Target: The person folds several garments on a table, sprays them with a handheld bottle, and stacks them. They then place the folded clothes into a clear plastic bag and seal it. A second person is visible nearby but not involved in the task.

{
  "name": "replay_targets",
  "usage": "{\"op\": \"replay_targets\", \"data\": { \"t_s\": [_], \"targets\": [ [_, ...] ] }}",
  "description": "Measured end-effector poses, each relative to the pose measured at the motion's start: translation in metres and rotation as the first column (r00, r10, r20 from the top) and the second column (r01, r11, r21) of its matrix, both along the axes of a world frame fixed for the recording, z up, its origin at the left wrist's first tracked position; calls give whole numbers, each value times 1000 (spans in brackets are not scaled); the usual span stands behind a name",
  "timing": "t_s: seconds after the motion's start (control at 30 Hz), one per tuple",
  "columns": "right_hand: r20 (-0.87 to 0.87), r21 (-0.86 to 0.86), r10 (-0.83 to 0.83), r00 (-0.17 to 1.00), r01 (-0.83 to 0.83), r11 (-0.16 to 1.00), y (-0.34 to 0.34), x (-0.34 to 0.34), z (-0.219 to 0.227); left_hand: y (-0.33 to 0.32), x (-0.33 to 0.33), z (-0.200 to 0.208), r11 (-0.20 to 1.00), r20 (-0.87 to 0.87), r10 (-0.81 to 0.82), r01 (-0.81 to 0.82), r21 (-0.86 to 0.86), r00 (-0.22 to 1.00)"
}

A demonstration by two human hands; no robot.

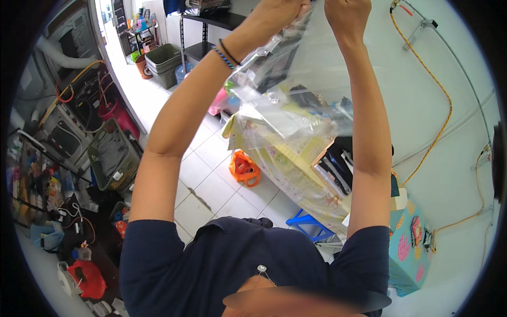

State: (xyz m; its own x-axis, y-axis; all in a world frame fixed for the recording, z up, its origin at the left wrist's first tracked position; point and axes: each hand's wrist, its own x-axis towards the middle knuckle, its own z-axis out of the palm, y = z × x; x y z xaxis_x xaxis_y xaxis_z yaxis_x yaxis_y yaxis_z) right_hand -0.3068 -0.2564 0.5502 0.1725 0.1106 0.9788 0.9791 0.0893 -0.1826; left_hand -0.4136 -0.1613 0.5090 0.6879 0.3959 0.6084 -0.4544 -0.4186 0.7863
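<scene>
Both my arms are raised toward the top edge of the head view. My left hand [280,15] is closed on a clear plastic film [317,68], with its fingertips partly cut off by the edge. Beside it, my right hand [347,18] makes a fist at the film's other top corner. The film hangs between my forearms, see-through and wrinkled; whether it is a bag or a single sheet I cannot tell. Behind it stands a table with a yellow patterned cloth [274,158], its top cluttered with things seen blurred through the plastic.
An orange bag [244,168] lies on the white tiled floor beside the table, near a blue stool [310,224]. Grey bins [162,63] and a black shelf [216,20] stand farther back. A laundry basket [112,158] is at left; a yellow hose [449,105] hangs at right.
</scene>
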Motion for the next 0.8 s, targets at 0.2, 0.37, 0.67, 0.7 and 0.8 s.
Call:
{"op": "replay_targets", "data": {
  "t_s": [0.2,0.37,0.67,0.7,0.8],
  "targets": [
    [-211,-466,200,957,-278,840,-29,29,8,18,-36,7,952,-77,-106,124,279,991],
    [-263,-766,194,945,-326,554,-49,2,20,26,-39,15,925,-108,25,18,380,994],
    [-330,-717,156,931,-355,599,-45,2,23,28,-39,14,884,111,-225,155,442,968],
    [-351,-709,162,922,-375,597,-43,4,21,31,-39,13,830,151,-164,54,556,975],
    [-420,-685,165,892,-431,587,-41,8,20,39,-37,12,674,300,-85,-167,720,950]
  ]
}}
